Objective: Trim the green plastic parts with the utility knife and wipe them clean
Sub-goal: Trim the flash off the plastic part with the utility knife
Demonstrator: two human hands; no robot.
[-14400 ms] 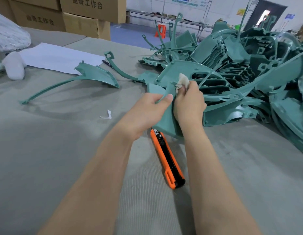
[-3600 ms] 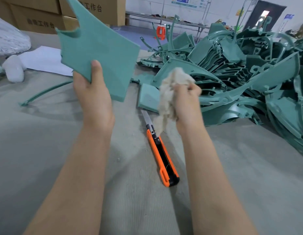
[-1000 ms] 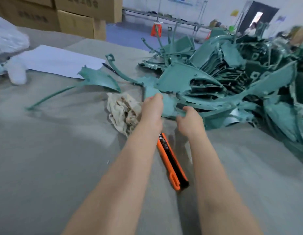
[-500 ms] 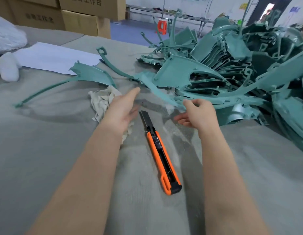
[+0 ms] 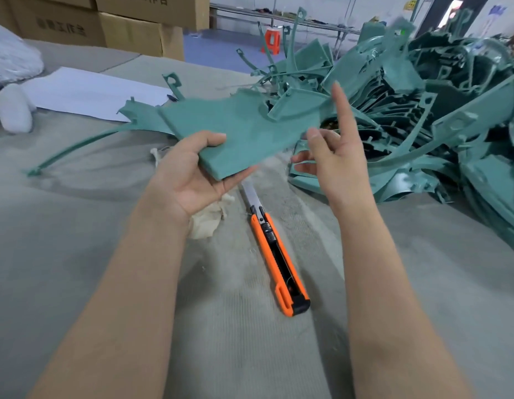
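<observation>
My left hand (image 5: 189, 177) holds a flat green plastic part (image 5: 244, 133) above the table, thumb on top and fingers underneath its near corner. My right hand (image 5: 333, 165) is at the part's right edge with the index finger pointing up; the thumb lies near the edge, but whether it pinches the part is unclear. An orange utility knife (image 5: 276, 254) with its blade extended lies on the table below the hands. A cream rag (image 5: 209, 217) lies mostly hidden under my left wrist.
A big heap of green plastic parts (image 5: 423, 110) fills the right side. One trimmed part with a long thin arm (image 5: 86, 142) lies at the left. White paper (image 5: 86, 93), a white bundle (image 5: 14, 110) and cardboard boxes (image 5: 129, 27) sit at the back left.
Both hands have lifted a green part from the edge of the heap up off the table. My left hand has left the rag and now grips the part. The knife has not moved.
</observation>
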